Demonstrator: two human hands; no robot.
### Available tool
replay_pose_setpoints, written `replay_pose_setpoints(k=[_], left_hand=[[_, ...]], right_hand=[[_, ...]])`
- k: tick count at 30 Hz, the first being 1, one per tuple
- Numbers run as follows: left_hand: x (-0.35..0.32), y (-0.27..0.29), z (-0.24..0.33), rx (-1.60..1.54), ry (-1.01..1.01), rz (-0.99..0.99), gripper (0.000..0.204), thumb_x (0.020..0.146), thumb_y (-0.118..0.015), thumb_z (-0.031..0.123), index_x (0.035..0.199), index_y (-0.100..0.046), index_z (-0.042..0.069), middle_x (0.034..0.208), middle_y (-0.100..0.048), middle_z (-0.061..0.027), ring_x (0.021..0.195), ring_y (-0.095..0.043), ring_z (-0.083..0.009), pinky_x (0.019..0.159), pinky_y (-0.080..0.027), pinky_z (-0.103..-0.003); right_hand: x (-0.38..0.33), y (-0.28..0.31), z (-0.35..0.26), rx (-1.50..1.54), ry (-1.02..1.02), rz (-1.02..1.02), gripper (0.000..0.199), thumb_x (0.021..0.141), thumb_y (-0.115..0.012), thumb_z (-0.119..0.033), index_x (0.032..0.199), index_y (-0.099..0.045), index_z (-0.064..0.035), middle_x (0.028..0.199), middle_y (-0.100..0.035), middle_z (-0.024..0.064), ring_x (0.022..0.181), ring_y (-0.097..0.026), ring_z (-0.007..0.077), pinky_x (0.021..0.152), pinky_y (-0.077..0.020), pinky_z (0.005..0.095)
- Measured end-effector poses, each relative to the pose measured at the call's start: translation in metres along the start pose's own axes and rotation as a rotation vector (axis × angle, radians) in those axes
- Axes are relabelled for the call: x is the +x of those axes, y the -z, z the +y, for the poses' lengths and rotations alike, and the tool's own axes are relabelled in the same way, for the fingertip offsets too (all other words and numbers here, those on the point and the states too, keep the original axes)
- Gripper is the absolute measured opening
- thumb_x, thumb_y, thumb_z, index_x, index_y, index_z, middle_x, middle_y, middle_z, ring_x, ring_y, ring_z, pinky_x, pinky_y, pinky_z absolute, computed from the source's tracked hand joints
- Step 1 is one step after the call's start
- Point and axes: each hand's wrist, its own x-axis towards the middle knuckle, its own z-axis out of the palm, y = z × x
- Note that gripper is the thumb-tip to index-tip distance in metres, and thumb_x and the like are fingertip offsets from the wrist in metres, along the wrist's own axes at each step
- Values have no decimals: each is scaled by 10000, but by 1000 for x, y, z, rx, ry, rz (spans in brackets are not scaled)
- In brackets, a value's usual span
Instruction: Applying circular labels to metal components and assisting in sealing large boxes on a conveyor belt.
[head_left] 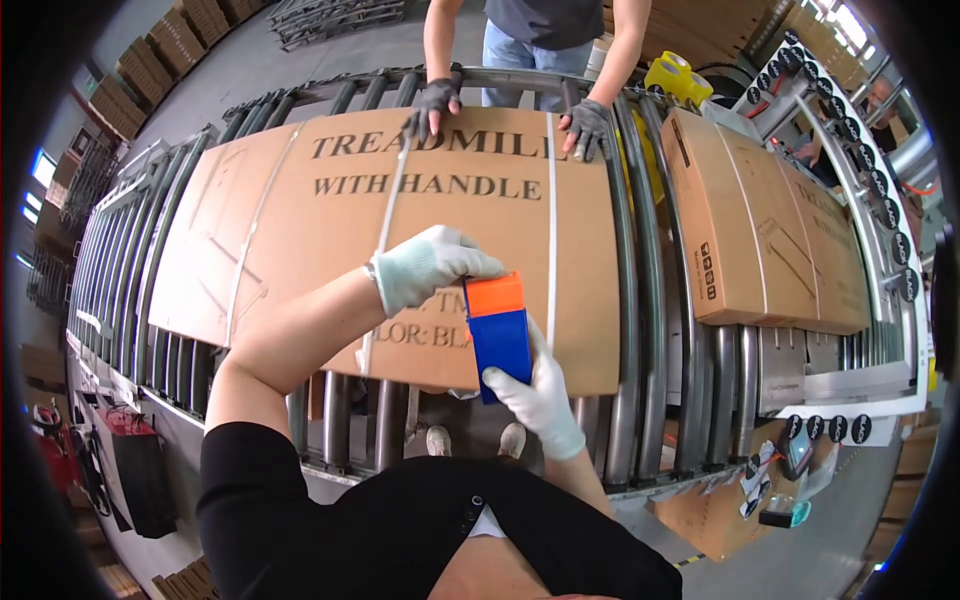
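Observation:
A blue box-shaped thing with an orange end is held upright over the near edge of a large flat cardboard carton; its exact kind I cannot make out. My right hand, in a white glove, wraps round its blue lower part, thumb across the near face. At the orange end, my gloved left hand has its fingers bent and pressed together against the upper left edge. White straps cross the carton, which lies on metal rollers. Across from me, a person's two dark-gloved hands rest on the carton's far edge.
The roller conveyor runs left to right before me. To the right, a second strapped carton lies beside a white machine frame. Yellow tape rolls sit at the far side. Stacked cartons stand at far left.

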Motion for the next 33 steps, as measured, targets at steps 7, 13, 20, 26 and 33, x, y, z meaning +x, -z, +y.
replay_pose_setpoints(k=[7, 13, 20, 26, 33], left_hand=[[205, 100, -55, 656, 45, 399, 288, 797, -668, 317, 791, -702, 32, 713, -666, -158, 673, -654, -292, 668, -504, -394], [340, 152, -91, 721, -44, 452, 272, 820, -633, 344, 887, -735, 100, 810, -695, -129, 772, -670, -262, 738, -511, -353], [411, 170, -155, 773, 43, 462, 346, 867, -588, 254, 1196, -623, 152, 1134, -650, -126, 1015, -624, -301, 877, -484, -357], [372, 132, -123, 745, 351, 1040, 543, 785, -636, 517, 1134, -600, 102, 1149, -631, -127, 1091, -598, -249, 933, -437, -381], [218, 72, -170, 985, 13, 1069, 496, 827, -592, 373, 1163, -541, 13, 1185, -561, -166, 1096, -509, -330, 965, -369, -430]], right_hand=[[35, 11, 14, -3, -139, 218, 670, 849, -657, -165, 1392, -329, 53, 1164, -581, 121, 1038, -571, 159, 891, -472, 310], [146, 35, 1, -35, -86, 300, 621, 858, -636, -116, 1376, -342, 60, 1094, -603, 111, 940, -597, 136, 823, -499, 281], [225, 50, -2, 74, -133, 312, 488, 867, -638, -103, 1280, -420, 37, 987, -590, 47, 822, -556, 57, 727, -494, 224], [210, 42, 5, 27, -101, 314, 484, 864, -653, -155, 1262, -454, 35, 980, -604, 57, 806, -576, 84, 717, -499, 235], [92, 24, 19, 24, -310, 361, 468, 859, -665, -183, 1238, -496, 34, 1009, -617, 60, 845, -586, 91, 761, -505, 258]])
